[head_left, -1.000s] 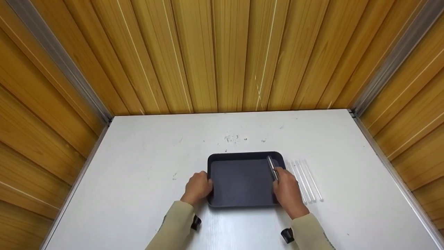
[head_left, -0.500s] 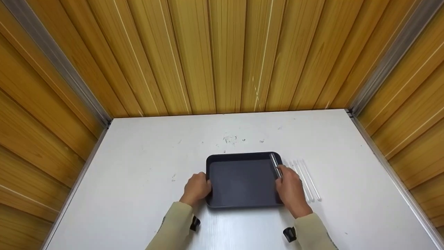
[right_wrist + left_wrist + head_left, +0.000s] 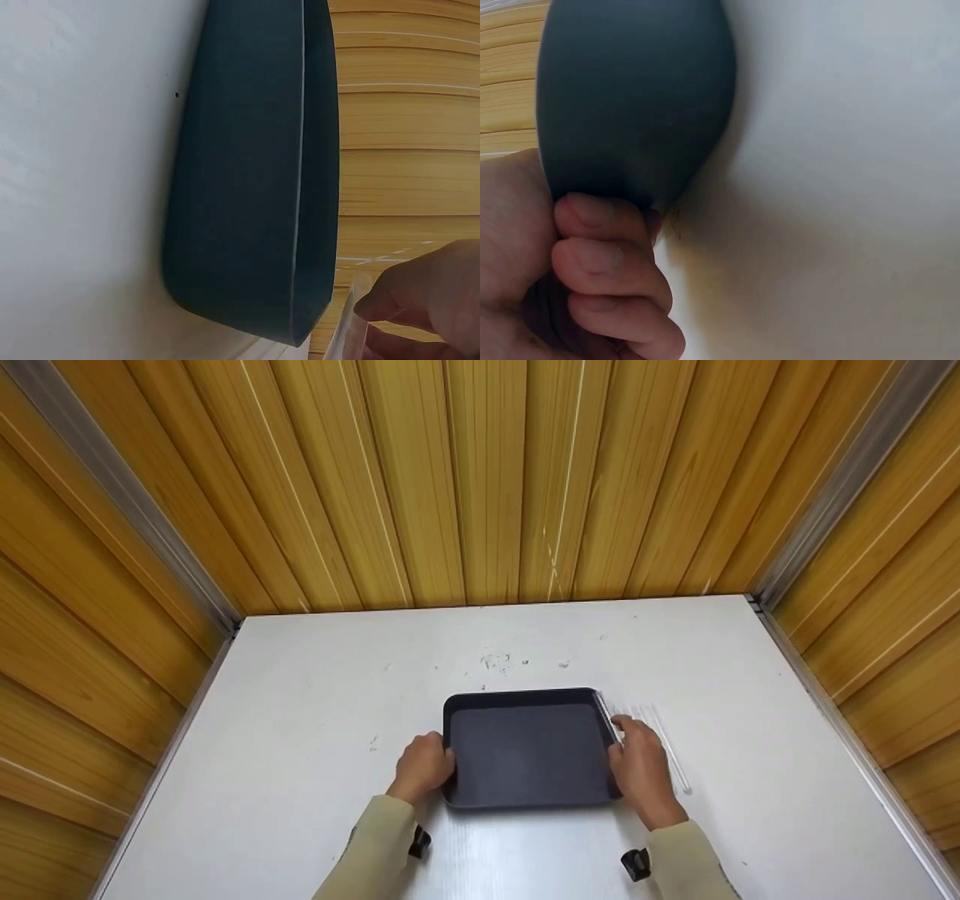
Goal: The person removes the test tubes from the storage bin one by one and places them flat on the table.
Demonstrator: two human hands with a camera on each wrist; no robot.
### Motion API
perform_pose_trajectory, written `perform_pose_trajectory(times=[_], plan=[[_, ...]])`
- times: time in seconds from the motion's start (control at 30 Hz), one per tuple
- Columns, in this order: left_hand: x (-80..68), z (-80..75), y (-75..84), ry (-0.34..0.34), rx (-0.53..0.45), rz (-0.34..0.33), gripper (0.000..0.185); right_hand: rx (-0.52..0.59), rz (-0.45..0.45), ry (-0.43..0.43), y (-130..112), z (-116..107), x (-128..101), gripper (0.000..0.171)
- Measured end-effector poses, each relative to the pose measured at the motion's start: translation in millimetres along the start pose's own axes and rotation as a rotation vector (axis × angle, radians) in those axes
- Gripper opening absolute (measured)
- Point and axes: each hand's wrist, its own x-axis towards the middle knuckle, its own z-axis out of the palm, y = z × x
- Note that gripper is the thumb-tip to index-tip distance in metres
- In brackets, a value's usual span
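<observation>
A dark rectangular tray [image 3: 525, 757] lies on the white table, with nothing visible inside it. At its left edge my left hand [image 3: 421, 766] grips the wall; in the left wrist view its curled fingers [image 3: 615, 285] lie under the tray's rounded corner. My right hand [image 3: 643, 769] is over the tray's right side and pinches a clear tube [image 3: 604, 709], which overlaps the right rim in the head view. Close by in the right wrist view, the same tube [image 3: 349, 330] shows between thumb and fingers. Just right of that hand lie more clear tubes [image 3: 670, 746], partly hidden behind it.
The white table [image 3: 300, 750] has small dark marks [image 3: 495, 662] behind the tray. Wood-pattern panels [image 3: 480, 487] with metal corner posts [image 3: 832, 487] enclose it at the back and both sides.
My right hand has moved right with the tube, from inside the tray to its right rim, covering more of the tubes on the table. My left hand keeps its grip on the tray.
</observation>
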Motion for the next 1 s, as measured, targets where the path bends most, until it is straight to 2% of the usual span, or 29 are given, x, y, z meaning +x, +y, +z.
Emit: perform_pose_trajectory(times=[0.33, 0.57, 0.87, 1.0], plan=[[3.5, 0.9, 1.3, -0.005, -0.001, -0.005, 0.018, -0.012, 0.012, 0.011, 14, -8, 2, 0.034], [-0.2, 5.6, 4.0, -0.017, -0.004, -0.002, 0.018, -0.028, 0.058, -0.016, 25, -15, -1, 0.035], [0.0, 3.1, 3.7, -0.003, 0.003, -0.003, 0.017, -0.019, 0.057, 0.045, 36, -21, 3, 0.034], [-0.3, 1.4, -0.6, 0.003, 0.009, -0.008, 0.017, -0.016, 0.065, 0.043, 38, -20, 3, 0.034]])
